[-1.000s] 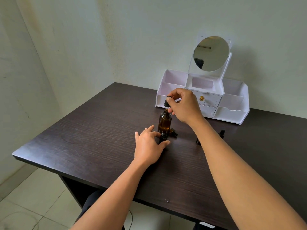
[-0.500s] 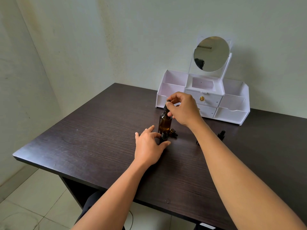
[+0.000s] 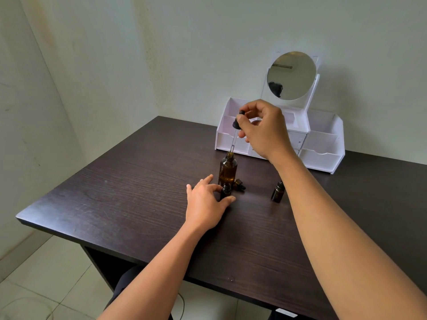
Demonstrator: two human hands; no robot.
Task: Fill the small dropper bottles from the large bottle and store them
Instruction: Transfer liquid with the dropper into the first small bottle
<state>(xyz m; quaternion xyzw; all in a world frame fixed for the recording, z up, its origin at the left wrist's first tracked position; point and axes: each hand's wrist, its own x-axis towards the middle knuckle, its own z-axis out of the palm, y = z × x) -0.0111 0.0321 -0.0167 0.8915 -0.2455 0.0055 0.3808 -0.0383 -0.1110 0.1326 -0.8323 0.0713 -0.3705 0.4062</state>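
Pale green walls meet in a corner behind a dark wood-grain desk (image 3: 129,195), and at its far edge stands a white vanity organizer (image 3: 323,146) with open compartments, small drawers and a round mirror (image 3: 291,75). Near the middle of the desk the large amber bottle (image 3: 228,169) stands upright and uncapped. Above it the right hand (image 3: 265,130) pinches the black bulb of a glass dropper (image 3: 235,132), fingers closed on it, the pipette slanting down so that its tip is at the bottle's mouth. Just in front, the left hand (image 3: 205,204) rests on the desk with thumb and forefinger closed around a small open dropper bottle (image 3: 226,191). A loose black cap (image 3: 239,184) lies beside the large bottle, and another small dropper bottle (image 3: 278,192) stands capped further right, partly hidden by the right forearm
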